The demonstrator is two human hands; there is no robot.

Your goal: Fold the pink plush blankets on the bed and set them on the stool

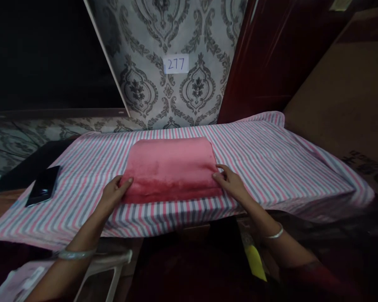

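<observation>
A pinkish-red plush cloth, folded into a neat rectangle, lies flat in the middle of the striped sheet. Its near edge looks darker red than the rest. My left hand grips the near left corner, thumb on top and the other fingers around the side, partly hidden. At the right edge, my right hand pinches the cloth with the thumb on top and the index finger stretched along the side. What the fingers do beneath the cloth cannot be seen.
A pink, grey and white striped sheet covers the table. On its left lies a black phone. A dark screen stands behind at left, a large cardboard box at right. Below is a white plastic stool.
</observation>
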